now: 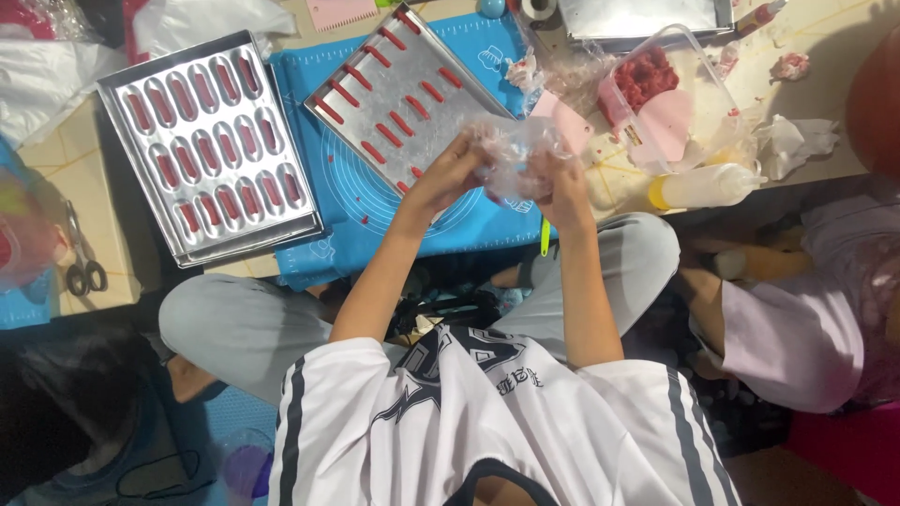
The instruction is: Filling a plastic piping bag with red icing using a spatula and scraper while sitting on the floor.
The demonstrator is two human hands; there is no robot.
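Head view: the left hand (448, 173) and right hand (561, 186) were both closed on a crumpled clear plastic bag (514, 150), held between them above the blue silicone mat (469, 220), just beside the tilted metal tray (405, 89) of red strips, left hand nearer.

Your mat (328, 178) is bright blue with white line markings. Your silver trays (122, 89) carry rows of red strips (389, 126). Your shirt (562, 431) is white with dark stripes.
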